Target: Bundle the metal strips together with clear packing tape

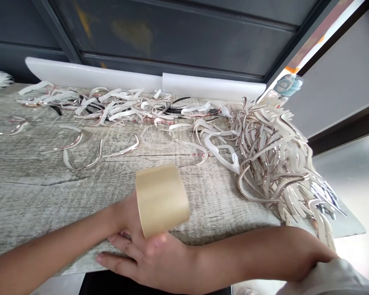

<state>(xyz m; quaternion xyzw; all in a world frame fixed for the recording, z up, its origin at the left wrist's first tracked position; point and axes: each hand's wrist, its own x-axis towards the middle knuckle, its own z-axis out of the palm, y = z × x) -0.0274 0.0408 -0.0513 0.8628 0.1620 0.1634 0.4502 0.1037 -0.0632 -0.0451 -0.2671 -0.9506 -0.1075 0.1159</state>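
A roll of tan packing tape point(162, 200) is held up just above the front of a grey wood-grain tabletop point(49, 180). My left hand point(126, 215) grips the roll from the left, partly hidden behind it. My right hand point(147, 260) crosses beneath, with its thumb on the roll's lower rim and its fingers pointing left. Beyond the hands, a heap of curved white-and-metallic strips point(273, 164) lies at the right. Looser strips point(117, 107) are scattered along the back of the table.
Several single curved strips point(70, 143) lie on the middle of the tabletop. Two long white foam pieces point(92, 74) stand along the back edge against a dark grey panel point(178, 37). A pale blue object point(287, 85) sits at the back right corner.
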